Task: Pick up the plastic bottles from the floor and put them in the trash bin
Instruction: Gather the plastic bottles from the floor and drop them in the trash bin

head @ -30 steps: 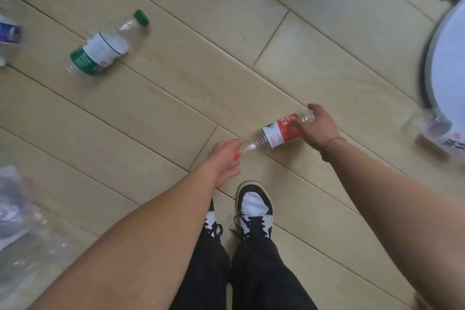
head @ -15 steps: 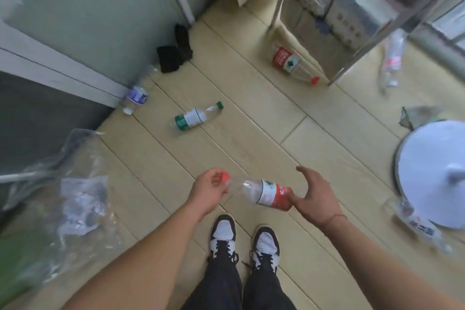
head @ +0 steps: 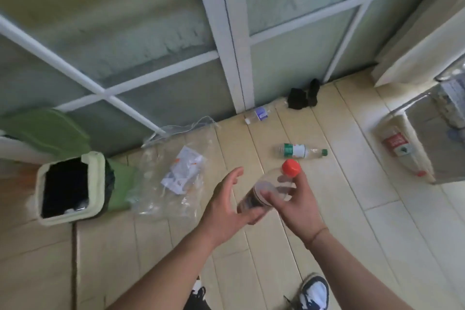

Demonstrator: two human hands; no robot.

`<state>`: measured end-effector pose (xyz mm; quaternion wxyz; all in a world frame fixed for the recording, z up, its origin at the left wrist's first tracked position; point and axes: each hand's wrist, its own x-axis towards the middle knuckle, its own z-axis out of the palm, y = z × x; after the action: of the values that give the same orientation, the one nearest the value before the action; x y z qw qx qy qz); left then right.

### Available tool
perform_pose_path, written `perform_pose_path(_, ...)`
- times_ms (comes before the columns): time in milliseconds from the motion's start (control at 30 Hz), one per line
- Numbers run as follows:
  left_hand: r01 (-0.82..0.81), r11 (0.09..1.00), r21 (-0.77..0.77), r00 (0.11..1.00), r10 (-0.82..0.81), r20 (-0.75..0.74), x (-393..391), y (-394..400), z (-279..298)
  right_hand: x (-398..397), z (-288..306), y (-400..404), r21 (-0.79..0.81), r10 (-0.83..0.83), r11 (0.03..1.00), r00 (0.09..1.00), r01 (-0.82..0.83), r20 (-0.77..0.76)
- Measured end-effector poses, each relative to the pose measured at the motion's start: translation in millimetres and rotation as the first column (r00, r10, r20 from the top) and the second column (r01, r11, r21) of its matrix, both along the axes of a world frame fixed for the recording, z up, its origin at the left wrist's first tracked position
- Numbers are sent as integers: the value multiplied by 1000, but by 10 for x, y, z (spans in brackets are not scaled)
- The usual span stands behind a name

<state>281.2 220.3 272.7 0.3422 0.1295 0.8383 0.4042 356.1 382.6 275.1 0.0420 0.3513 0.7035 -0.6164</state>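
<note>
Between my hands, above the floor (head: pixel 327 221), I hold a clear bottle (head: pixel 266 190) with an orange-red cap (head: pixel 291 166) pointing toward twelve o'clock. My right hand (head: pixel 297 205) wraps its neck; my left hand (head: pixel 226 205) is spread open against its base. At nine o'clock stands the open green trash bin (head: pixel 97 189); a green-capped bottle (head: pixel 300 151) lies at twelve.
</note>
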Motion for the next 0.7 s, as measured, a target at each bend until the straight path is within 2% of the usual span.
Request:
perform_pose_path(100, -69, 990, -120, 995, 60, -78, -229, -894, -55, -472, 117, -675, -115, 19, 993, 996, -29, -82)
perform_pose_path(233, -239, 963, -121, 967, 225, -124, -548, -2085, -31, -984, 231, -1700, -153, 216, 962, 973, -227, -85)
perform_pose_path(433, -389, 915, -103, 906, 361, -220, -953, -3528, -83, -1781, 249, -3022, -60, 386, 916, 914, -396, -128)
perform_pose_path(533, -470, 864, -183, 867, 412, -280, -1146, -4076, -164, -2149, 206, -3564, -19, 398, 915, 912, -402, -102)
perform_pose_path(700, -518, 802, -298, 855, 480, -195, -1237, -4828, -462, -2739, -154, -4321, 117, 390, 912, 920, -392, 40)
